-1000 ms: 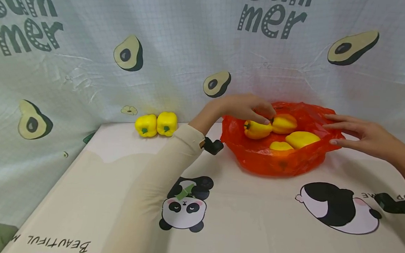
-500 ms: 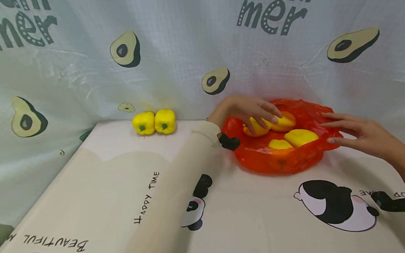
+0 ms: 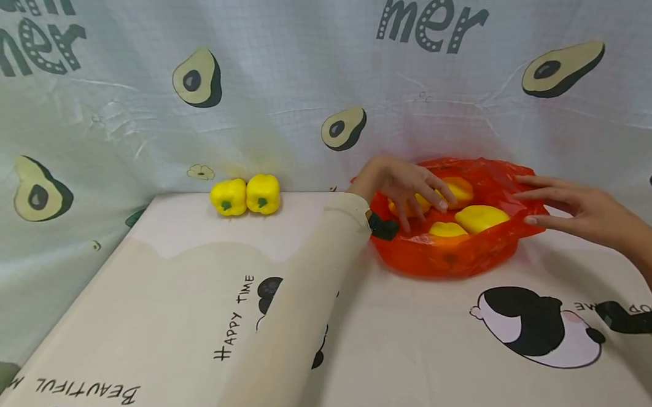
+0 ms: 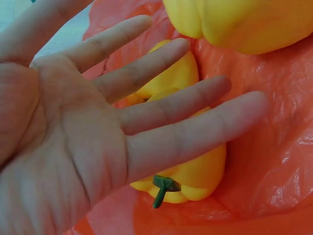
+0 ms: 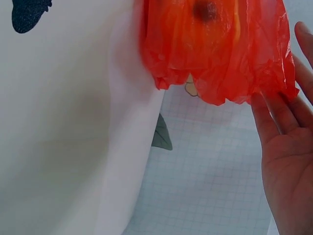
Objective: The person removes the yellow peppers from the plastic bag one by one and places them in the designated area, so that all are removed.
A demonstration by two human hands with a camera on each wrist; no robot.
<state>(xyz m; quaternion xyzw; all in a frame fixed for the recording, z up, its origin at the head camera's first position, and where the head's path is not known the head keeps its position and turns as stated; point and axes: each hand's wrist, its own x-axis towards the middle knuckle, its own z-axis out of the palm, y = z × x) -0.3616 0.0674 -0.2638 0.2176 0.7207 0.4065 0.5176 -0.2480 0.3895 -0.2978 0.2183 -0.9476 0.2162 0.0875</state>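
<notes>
An open red plastic bag stands on the table near the wall, with several yellow bell peppers in it. My left hand is over the bag's left side, fingers spread and straight, holding nothing. In the left wrist view the left hand partly covers peppers; one bell pepper shows a green stem. At the bag's right rim is my right hand, fingers extended against the plastic. The right wrist view has the bag overlapping the fingertips of the right hand.
Two more yellow bell peppers, a left one and a right one, sit side by side at the table's back left. The pale printed tablecloth has panda pictures. Behind rises a sheet printed with avocados.
My left hand has moved slightly right and its fingers have spread, reaching lower into the bag. The right hand stays at the bag's right rim. The head view has shifted a little.
</notes>
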